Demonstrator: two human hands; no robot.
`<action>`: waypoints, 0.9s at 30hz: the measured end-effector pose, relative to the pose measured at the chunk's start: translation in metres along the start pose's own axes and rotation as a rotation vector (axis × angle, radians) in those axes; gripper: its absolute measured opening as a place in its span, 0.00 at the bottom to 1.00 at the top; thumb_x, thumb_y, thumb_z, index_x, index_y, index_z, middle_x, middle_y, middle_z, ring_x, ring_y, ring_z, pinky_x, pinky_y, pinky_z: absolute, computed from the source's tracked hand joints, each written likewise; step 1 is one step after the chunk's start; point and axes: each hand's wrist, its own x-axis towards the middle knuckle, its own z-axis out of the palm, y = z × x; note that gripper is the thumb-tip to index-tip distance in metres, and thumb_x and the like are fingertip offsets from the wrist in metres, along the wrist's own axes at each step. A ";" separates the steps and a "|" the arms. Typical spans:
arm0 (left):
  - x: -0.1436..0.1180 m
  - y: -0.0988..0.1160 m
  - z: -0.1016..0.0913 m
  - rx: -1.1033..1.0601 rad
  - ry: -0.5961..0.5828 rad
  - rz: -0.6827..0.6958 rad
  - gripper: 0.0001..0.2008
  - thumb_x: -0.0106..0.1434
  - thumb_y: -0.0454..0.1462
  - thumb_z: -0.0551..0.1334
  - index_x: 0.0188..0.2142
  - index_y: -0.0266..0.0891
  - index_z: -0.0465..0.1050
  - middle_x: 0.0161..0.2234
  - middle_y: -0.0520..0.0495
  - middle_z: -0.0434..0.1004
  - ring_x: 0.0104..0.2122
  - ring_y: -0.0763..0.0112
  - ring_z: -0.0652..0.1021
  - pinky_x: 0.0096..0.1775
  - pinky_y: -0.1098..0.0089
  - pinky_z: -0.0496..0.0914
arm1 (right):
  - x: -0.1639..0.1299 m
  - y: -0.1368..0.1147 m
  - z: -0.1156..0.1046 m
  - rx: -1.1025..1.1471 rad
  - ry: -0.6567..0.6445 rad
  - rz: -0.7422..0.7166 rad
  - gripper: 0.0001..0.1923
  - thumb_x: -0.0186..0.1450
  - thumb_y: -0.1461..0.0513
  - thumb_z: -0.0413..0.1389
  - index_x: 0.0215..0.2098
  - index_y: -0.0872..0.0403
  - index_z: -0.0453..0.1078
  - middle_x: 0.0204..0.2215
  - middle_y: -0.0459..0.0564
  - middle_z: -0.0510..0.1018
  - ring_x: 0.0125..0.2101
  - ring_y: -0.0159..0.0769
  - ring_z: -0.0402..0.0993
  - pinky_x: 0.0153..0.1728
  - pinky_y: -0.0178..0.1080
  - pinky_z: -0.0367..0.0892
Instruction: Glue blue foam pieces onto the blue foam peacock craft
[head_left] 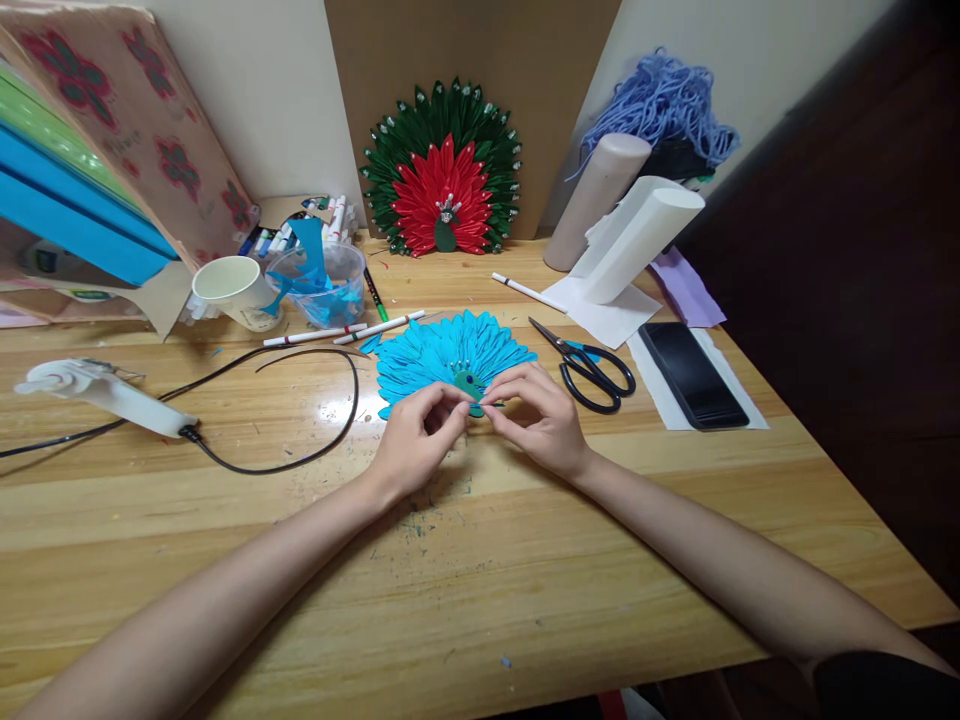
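A blue paper peacock lies on the table, its layered feathers fanned out toward the back. At its centre is a green head-and-body piece with a dark round eye and small beads on top. My left hand pinches thumb and forefinger together at the left of this green piece. From the right, my right hand also pinches, its fingertips close to the left ones. A small, thin dark piece shows between the fingertips; the fingers hide most of it. Black-handled scissors lie right of the peacock.
A white glue gun with a looping black cord lies left. Behind are a paper cup, a plastic tub of blue scraps, markers and a red-green peacock. Paper rolls and a phone are right.
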 end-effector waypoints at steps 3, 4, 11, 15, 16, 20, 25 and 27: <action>-0.001 0.000 0.002 0.047 -0.002 0.022 0.10 0.60 0.40 0.58 0.35 0.36 0.72 0.22 0.51 0.73 0.20 0.77 0.70 0.23 0.76 0.63 | 0.000 -0.001 0.001 0.028 -0.029 0.018 0.02 0.59 0.65 0.57 0.31 0.51 0.71 0.30 0.48 0.75 0.34 0.37 0.72 0.38 0.43 0.66; -0.002 0.000 0.003 0.057 0.000 0.030 0.09 0.60 0.40 0.58 0.34 0.36 0.72 0.21 0.51 0.73 0.20 0.77 0.70 0.23 0.76 0.63 | 0.000 -0.001 0.001 0.032 -0.035 0.017 0.02 0.59 0.65 0.57 0.31 0.51 0.70 0.30 0.48 0.75 0.34 0.37 0.72 0.38 0.43 0.66; -0.002 -0.002 0.004 0.051 0.002 0.037 0.07 0.60 0.38 0.59 0.31 0.35 0.72 0.21 0.49 0.74 0.20 0.76 0.72 0.23 0.76 0.65 | -0.001 -0.001 0.001 0.003 -0.053 -0.005 0.03 0.59 0.65 0.57 0.31 0.52 0.68 0.29 0.47 0.75 0.33 0.36 0.71 0.37 0.43 0.66; -0.001 -0.002 0.003 0.007 -0.017 0.008 0.08 0.60 0.38 0.58 0.30 0.35 0.72 0.21 0.49 0.73 0.21 0.76 0.72 0.23 0.76 0.65 | -0.004 0.000 0.001 0.003 -0.068 -0.054 0.04 0.60 0.67 0.56 0.33 0.52 0.68 0.29 0.48 0.74 0.33 0.35 0.71 0.34 0.40 0.68; -0.001 -0.003 0.003 -0.005 -0.021 0.000 0.08 0.59 0.38 0.58 0.30 0.35 0.72 0.21 0.50 0.73 0.20 0.76 0.71 0.23 0.76 0.64 | -0.004 0.001 0.002 0.004 -0.077 -0.075 0.04 0.60 0.67 0.55 0.34 0.52 0.68 0.30 0.48 0.74 0.33 0.34 0.71 0.33 0.39 0.69; 0.000 -0.004 0.002 -0.042 -0.034 -0.020 0.08 0.59 0.38 0.58 0.30 0.35 0.71 0.21 0.51 0.72 0.20 0.77 0.70 0.23 0.76 0.64 | -0.007 0.002 0.002 -0.058 -0.106 -0.186 0.06 0.61 0.68 0.54 0.36 0.52 0.68 0.30 0.49 0.74 0.32 0.34 0.72 0.32 0.37 0.71; 0.001 -0.001 0.000 -0.068 -0.069 -0.058 0.09 0.59 0.38 0.57 0.29 0.34 0.70 0.22 0.50 0.72 0.20 0.76 0.70 0.24 0.75 0.65 | -0.007 0.001 0.001 -0.155 -0.143 -0.265 0.06 0.62 0.68 0.53 0.37 0.54 0.67 0.30 0.51 0.75 0.30 0.33 0.71 0.31 0.36 0.70; 0.001 0.000 0.000 -0.070 -0.063 -0.070 0.09 0.59 0.39 0.58 0.29 0.34 0.70 0.21 0.50 0.72 0.19 0.77 0.70 0.23 0.75 0.64 | -0.008 0.001 0.002 -0.169 -0.147 -0.271 0.06 0.62 0.68 0.53 0.37 0.54 0.67 0.30 0.51 0.75 0.30 0.33 0.71 0.31 0.36 0.70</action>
